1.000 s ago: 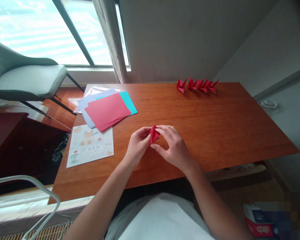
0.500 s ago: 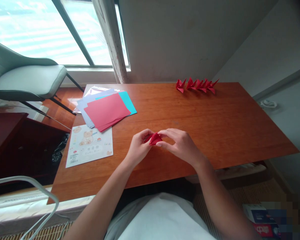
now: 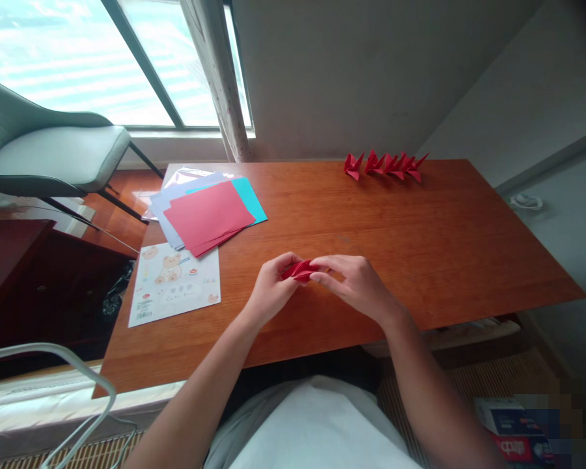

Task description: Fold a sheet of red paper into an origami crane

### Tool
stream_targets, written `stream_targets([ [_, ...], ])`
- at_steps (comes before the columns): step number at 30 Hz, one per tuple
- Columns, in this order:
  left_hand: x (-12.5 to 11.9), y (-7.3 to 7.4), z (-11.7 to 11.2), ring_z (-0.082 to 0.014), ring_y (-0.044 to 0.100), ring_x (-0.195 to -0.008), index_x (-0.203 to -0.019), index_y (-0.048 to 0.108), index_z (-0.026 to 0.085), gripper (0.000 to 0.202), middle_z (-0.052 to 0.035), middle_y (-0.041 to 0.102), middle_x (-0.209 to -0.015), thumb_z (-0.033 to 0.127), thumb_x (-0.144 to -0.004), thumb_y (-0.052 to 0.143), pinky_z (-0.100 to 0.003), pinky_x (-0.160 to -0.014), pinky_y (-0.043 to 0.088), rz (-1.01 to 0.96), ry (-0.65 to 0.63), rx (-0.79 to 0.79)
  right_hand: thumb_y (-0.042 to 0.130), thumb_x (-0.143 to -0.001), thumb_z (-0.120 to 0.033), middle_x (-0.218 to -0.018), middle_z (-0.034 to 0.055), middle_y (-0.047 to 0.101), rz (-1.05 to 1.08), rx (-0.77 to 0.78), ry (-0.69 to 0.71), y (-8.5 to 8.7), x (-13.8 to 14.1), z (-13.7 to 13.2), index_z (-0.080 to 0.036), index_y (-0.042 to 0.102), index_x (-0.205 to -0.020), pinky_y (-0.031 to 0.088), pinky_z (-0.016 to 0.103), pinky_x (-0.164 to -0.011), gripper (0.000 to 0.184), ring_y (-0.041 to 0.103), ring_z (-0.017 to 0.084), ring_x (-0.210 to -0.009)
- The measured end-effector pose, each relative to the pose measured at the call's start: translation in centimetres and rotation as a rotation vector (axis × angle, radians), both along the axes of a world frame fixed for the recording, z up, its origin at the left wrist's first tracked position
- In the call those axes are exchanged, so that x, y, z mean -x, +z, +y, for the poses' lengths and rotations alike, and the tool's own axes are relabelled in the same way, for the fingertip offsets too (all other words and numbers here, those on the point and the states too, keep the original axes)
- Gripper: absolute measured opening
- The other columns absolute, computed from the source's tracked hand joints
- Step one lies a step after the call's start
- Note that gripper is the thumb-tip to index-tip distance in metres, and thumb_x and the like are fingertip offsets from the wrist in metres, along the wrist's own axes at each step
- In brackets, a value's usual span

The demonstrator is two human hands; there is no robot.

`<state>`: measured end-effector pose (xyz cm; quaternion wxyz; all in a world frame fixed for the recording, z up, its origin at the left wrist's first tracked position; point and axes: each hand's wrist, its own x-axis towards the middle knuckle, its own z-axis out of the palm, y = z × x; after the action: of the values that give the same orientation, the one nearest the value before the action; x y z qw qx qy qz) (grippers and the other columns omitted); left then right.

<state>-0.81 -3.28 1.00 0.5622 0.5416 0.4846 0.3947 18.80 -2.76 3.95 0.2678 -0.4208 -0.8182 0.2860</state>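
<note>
A small folded piece of red paper (image 3: 301,271) is held between my two hands, above the near middle of the table. My left hand (image 3: 275,281) is closed on its left side, with the fingers behind and the thumb in front. On the other side, my right hand (image 3: 350,277) pinches the paper's right end between thumb and fingertips. Part of the paper is hidden by the left fingers. Several red paper cranes (image 3: 393,165) stand in a row at the table's far edge, right of centre.
Red paper sheets (image 3: 209,215) lie over blue and pale lilac ones on the table's left. Nearer is a white sheet with bear drawings (image 3: 176,286). The wooden table (image 3: 444,241) has a grey chair (image 3: 58,153) beyond its left end. A white cable or tube (image 3: 78,359) curves at lower left.
The red paper now looks flatter and more level between my fingers. My right hand has shifted slightly down and to the right; the left has stayed nearly still.
</note>
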Motion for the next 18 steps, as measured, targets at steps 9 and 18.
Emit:
stream_targets([
  [9, -0.1, -0.2, 0.0, -0.0131, 0.052, -0.068, -0.079, 0.063, 0.017, 0.009, 0.0022, 0.063, -0.073, 0.025, -0.077, 0.067, -0.022, -0.062, 0.04, 0.017, 0.024, -0.041, 0.051, -0.102, -0.037, -0.105, 0.0052, 0.077, -0.164, -0.131, -0.05, 0.0, 0.9, -0.3, -0.023, 0.069, -0.105, 0.05, 0.034, -0.085, 0.023, 0.071, 0.022, -0.096],
  [18, 0.0, -0.7, -0.1, -0.0129, 0.047, -0.065, -0.071, 0.058, 0.018, 0.008, 0.0032, 0.055, -0.066, 0.023, -0.076, 0.062, -0.023, -0.059, 0.037, 0.187, 0.098, -0.128, 0.05, -0.1, -0.022, -0.097, 0.0097, 0.073, -0.259, -0.327, -0.151, -0.4, 2.9, -1.6, -0.02, 0.069, -0.106, 0.05, 0.037, -0.079, 0.019, 0.063, 0.025, -0.092],
])
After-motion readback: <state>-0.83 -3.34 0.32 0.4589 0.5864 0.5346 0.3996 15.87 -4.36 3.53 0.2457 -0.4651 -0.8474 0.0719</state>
